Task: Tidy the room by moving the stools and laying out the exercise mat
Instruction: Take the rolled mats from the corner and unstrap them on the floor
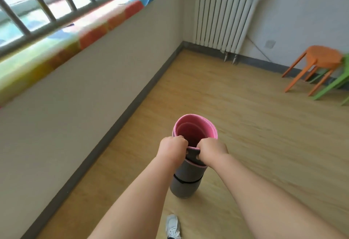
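A rolled exercise mat (186,180), grey outside and pink inside, stands upright on the wooden floor in the lower middle. A black strap runs round its lower part. My left hand (172,149) and my right hand (212,151) both grip the near top rim of the roll, fingers curled over its edge, close together. An orange stool (319,58) stands at the far right by the wall, with a green stool (338,82) partly cut off by the frame beside it.
A white radiator (224,18) hangs on the far wall. A wall with a barred window and a colourful sill cover (75,36) runs along the left. My shoe (172,226) shows at the bottom. Bare wooden floor (255,125) lies between the mat and stools.
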